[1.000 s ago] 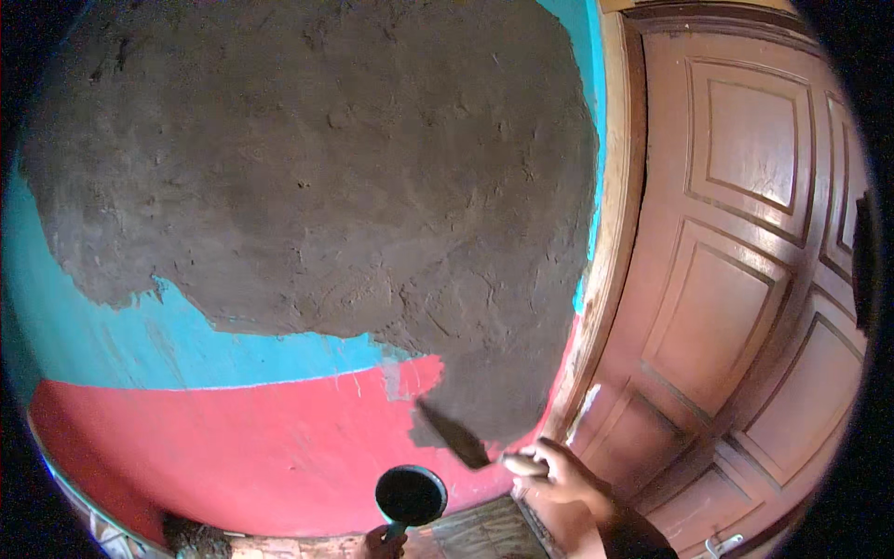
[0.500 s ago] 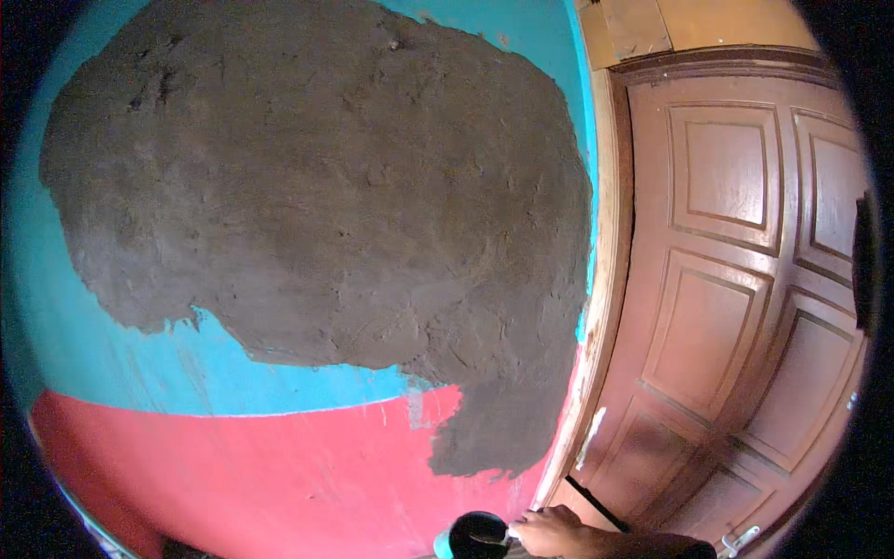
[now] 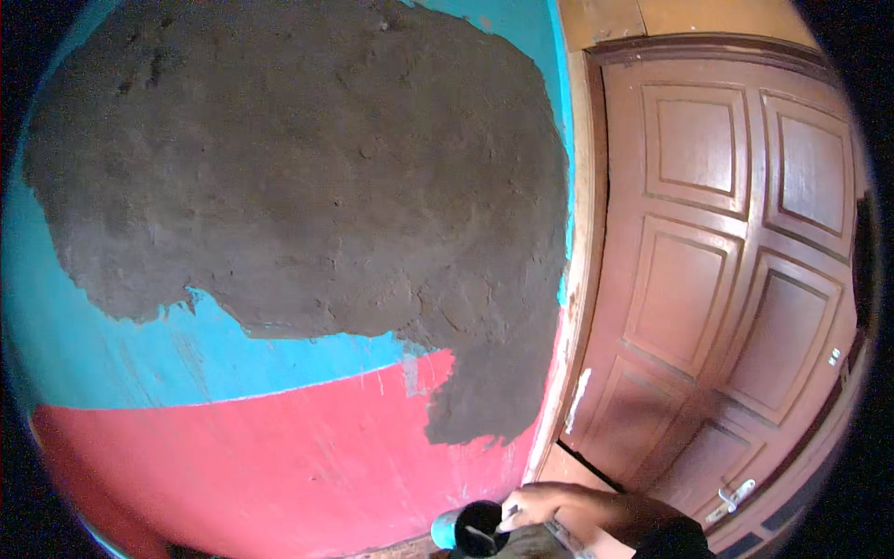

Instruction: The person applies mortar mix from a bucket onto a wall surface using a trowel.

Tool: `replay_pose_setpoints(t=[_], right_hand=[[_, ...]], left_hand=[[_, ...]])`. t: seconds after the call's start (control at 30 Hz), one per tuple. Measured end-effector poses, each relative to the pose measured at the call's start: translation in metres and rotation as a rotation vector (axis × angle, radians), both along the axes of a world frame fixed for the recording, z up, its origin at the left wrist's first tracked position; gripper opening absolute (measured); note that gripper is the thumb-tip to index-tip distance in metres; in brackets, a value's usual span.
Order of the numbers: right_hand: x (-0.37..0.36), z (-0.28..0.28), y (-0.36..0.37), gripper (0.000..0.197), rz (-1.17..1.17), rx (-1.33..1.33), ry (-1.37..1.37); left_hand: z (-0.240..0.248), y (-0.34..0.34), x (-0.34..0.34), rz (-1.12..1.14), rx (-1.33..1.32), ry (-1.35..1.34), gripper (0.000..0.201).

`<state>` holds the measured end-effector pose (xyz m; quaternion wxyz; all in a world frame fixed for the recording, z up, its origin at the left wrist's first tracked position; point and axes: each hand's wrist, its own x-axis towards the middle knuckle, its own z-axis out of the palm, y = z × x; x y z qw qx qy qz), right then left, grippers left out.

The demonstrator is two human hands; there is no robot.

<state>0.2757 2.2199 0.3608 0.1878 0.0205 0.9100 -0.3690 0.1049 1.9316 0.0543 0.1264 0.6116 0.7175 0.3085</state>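
My right hand (image 3: 527, 506) reaches in from the lower right, fingers closed round the handle of a trowel. The trowel's narrow grey blade (image 3: 480, 534) points down into a dark-mouthed bucket (image 3: 445, 531) with a turquoise outside, which stands at the foot of the wall. What lies inside the bucket is too dark to make out. Just below my right forearm is a grey, mortar-coloured surface (image 3: 533, 543), cut off by the lower edge. My left hand is out of sight. Above, a wide patch of dark grey plaster (image 3: 307, 186) covers much of the wall, its lower tongue reaching into the pink part.
The wall is turquoise paint (image 3: 223, 359) above and pink paint (image 3: 279, 466) below. On the right stands a brown panelled door (image 3: 694, 289) with a metal handle (image 3: 731, 500), set in a worn wooden frame (image 3: 582, 224).
The view has shifted, so the wall and door sit higher and more to the left. More of my right forearm and the grey surface below it show. The trowel remains in the bucket.
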Motion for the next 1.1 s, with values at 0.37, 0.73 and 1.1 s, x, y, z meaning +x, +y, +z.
replay_pose_setpoints(t=[0.37,0.73,1.1], right_hand=[[0.055,-0.067,-0.02,0.05,-0.597,-0.531,-0.096],[0.08,0.023,-0.066,0.05,-0.726,-0.414,0.076],[0.102,0.026,-0.069,0.034,-0.978,-0.606,0.198]], left_hand=[[0.146,-0.021,0.008,0.181,0.211,-0.686,0.025],[0.235,-0.004,0.013,0.174,0.104,-0.966,0.024],[0.283,-0.001,-0.001,0.121,-0.142,-0.744,0.054]])
